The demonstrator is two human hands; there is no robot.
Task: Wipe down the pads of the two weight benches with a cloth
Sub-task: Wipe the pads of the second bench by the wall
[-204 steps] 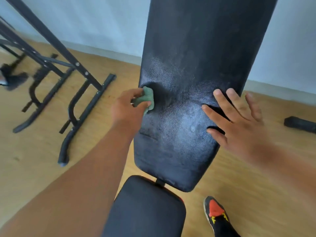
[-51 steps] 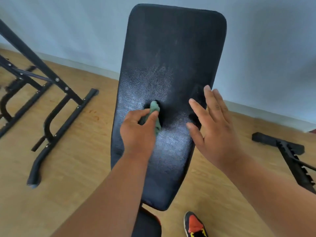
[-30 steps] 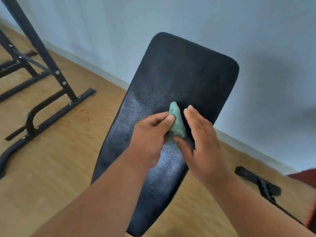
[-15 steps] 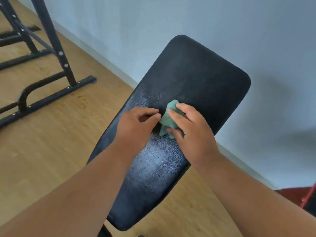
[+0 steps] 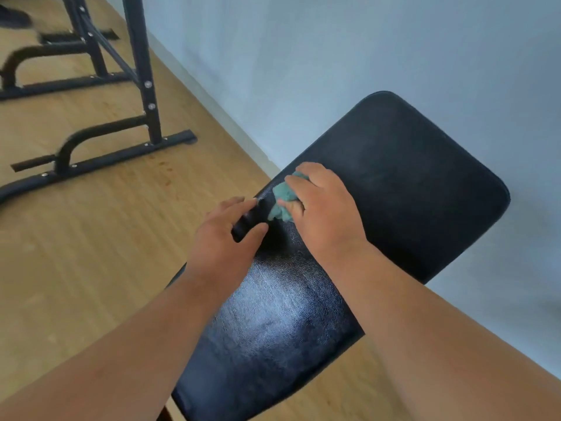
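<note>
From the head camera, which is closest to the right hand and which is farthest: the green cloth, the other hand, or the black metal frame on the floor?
1. green cloth: held in the right hand itself.
2. left hand: just beside it, gripping the left edge of the bench pad.
3. black metal frame: far off to the left, on the floor.

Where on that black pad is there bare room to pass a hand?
The pad is bare above the cloth up to its top edge by the wall, and at its near end. Crowded at its left edge: the left hand grips it beside the right hand holding the cloth.
</note>
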